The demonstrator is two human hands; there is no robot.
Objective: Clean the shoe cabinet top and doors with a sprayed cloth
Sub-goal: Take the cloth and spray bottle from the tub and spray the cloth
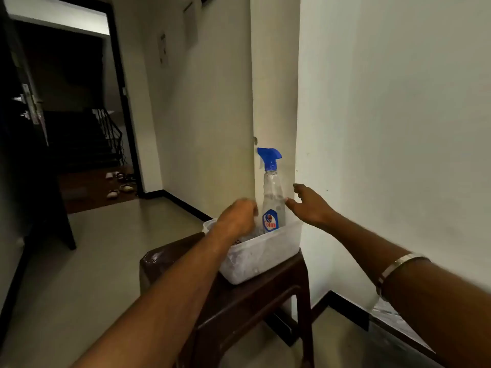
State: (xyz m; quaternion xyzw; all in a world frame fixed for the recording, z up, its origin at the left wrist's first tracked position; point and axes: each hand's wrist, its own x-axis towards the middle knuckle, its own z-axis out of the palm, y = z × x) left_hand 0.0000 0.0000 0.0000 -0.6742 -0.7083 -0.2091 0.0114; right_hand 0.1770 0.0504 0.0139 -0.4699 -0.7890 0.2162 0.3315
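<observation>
A clear spray bottle (273,197) with a blue trigger head stands upright in a translucent plastic tub (263,257). The tub rests on a dark brown stool (239,296) against the wall corner. My left hand (236,217) reaches down into the tub just left of the bottle; it is blurred, its fingers curl downward, and what they touch is hidden. My right hand (309,204) hovers just right of the bottle with fingers spread, a small gap from it. A metal bangle sits on my right wrist. No cloth is clearly visible.
White walls (393,128) close in on the right and behind the stool. Tiled floor (87,261) stretches to the left toward an open dark doorway (79,115) with stairs and several shoes (119,184). A dark ledge (398,328) runs at the lower right.
</observation>
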